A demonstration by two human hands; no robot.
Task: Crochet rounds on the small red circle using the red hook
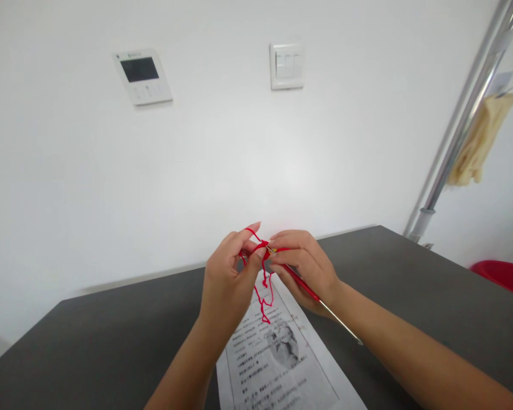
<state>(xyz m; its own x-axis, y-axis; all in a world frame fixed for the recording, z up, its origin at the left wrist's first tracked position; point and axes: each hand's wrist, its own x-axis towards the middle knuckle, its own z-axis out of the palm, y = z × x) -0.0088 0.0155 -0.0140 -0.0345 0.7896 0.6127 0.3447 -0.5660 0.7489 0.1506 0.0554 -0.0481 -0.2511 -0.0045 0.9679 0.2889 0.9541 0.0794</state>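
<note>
My left hand (233,270) pinches a small piece of red crochet work (262,247) between thumb and fingers, with red yarn (252,230) running over its raised index finger. My right hand (308,265) is closed around a crochet hook (301,281) with a red handle; its spare metal end slants down toward the right forearm. The working tip meets the red piece between both hands, and the fingers partly hide it. Loose, kinked ends of red yarn (264,310) dangle below the hands, above a printed sheet.
The printed paper sheet (256,378) lies on a dark grey table (132,336) beneath my hands. A white wall rises behind, bearing an intercom panel (143,78) and a light switch (286,66). At right are a metal pole (470,114), a hanging yellowish glove (479,142) and a red object (502,276).
</note>
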